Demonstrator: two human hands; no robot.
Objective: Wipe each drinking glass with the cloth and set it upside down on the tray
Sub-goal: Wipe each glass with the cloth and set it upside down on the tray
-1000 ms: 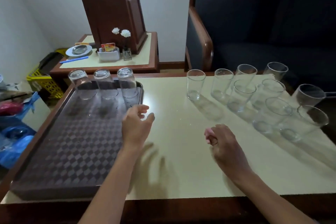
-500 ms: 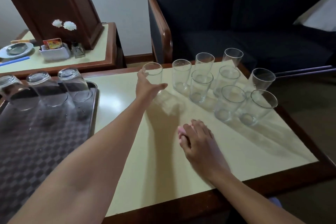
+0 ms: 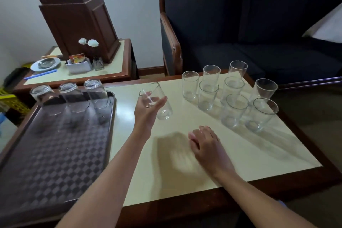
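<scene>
On cream table, checkered tray, upright glasses, dark sofa behind

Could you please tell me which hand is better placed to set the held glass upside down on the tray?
Left: the left hand grips the tilted glass and the tray lies on that side, while the right hand hovers farther from it.

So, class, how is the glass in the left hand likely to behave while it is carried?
Probably slippery: the glass is smooth and straight-sided, and the left hand holds it tilted. Likely fragile: its clear walls look thin, so a knock on the tray might chip it. Set on its side it would probably roll, being round.
</scene>
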